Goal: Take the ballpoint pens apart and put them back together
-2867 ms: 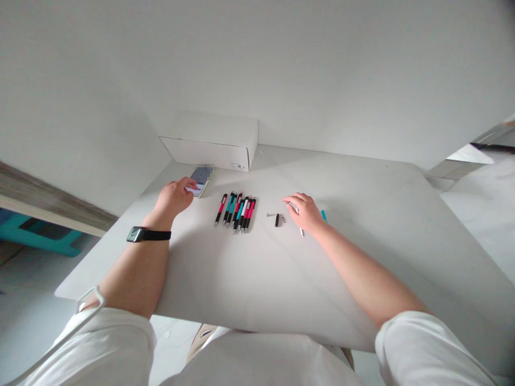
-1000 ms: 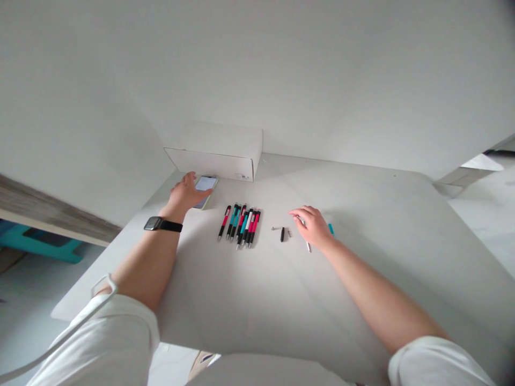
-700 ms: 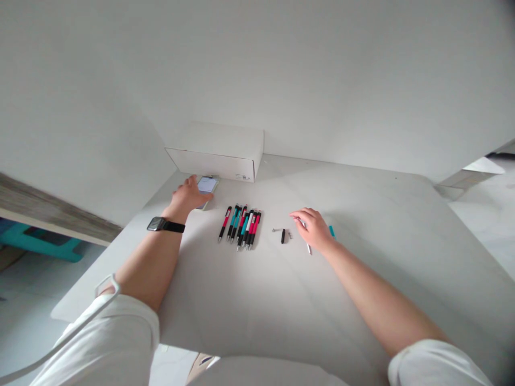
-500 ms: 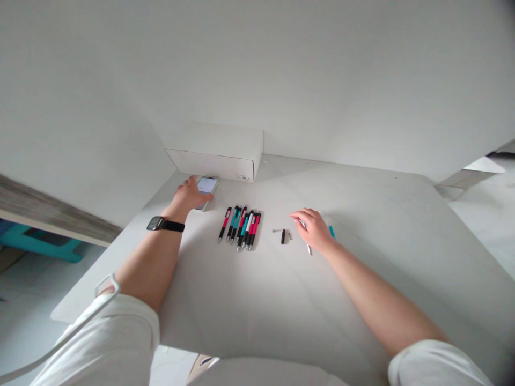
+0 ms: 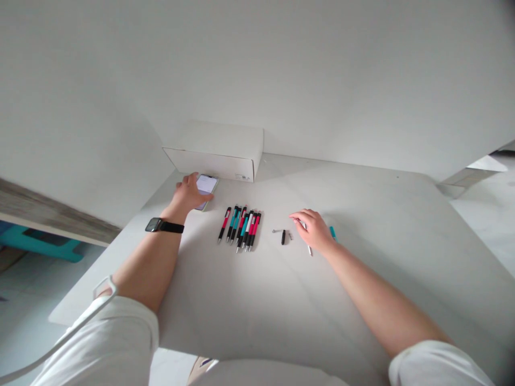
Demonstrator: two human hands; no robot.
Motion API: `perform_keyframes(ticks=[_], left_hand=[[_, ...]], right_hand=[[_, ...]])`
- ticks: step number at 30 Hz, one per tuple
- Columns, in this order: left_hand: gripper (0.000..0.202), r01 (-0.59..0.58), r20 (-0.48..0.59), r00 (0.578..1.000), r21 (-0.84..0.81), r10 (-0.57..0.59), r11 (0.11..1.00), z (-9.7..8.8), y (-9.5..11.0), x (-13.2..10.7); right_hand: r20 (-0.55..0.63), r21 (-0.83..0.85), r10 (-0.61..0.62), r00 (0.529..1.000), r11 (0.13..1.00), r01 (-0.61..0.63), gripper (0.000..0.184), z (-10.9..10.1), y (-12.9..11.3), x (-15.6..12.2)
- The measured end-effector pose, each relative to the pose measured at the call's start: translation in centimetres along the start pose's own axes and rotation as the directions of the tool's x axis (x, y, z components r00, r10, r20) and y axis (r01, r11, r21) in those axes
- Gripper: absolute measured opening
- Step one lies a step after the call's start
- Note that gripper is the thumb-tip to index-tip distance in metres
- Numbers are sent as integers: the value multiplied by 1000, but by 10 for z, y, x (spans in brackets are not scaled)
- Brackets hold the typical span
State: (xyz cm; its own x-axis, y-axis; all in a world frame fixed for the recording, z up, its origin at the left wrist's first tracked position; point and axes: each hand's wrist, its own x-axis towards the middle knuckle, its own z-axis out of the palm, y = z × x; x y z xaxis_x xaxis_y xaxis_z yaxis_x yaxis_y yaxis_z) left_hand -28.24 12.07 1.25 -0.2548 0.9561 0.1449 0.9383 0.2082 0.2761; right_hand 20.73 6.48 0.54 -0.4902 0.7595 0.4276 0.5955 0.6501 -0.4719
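My left hand [image 5: 185,194] rests on a phone [image 5: 207,184] that lies flat on the white table [image 5: 362,214]; its fingers lie spread over the phone's left edge. A black watch [image 5: 161,225] is on that wrist. A row of several red, teal and white pens [image 5: 242,227] lies side by side in the middle. My right hand [image 5: 314,228] lies on the table to their right, fingers curled over a thin white pen part [image 5: 309,249]. A teal pen piece [image 5: 332,232] shows behind it. Small loose pen parts [image 5: 282,236] lie just left of its fingertips.
A closed white cardboard box [image 5: 217,150] stands against the wall behind the phone. The wall runs along the table's far edge. A teal object [image 5: 40,244] sits on the floor to the left, under a wooden ledge.
My left hand has stayed on the phone, its fingers shifting slightly on the screen. My right hand has hardly moved.
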Motion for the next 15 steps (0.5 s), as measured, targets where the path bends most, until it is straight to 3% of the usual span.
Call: perform_keyframes(ticks=[15], left_hand=[[108, -57, -35, 998, 97, 61, 994, -10, 12, -9]], right_hand=[[-1, 14, -11, 1000, 1000, 11, 23, 2, 2, 1]])
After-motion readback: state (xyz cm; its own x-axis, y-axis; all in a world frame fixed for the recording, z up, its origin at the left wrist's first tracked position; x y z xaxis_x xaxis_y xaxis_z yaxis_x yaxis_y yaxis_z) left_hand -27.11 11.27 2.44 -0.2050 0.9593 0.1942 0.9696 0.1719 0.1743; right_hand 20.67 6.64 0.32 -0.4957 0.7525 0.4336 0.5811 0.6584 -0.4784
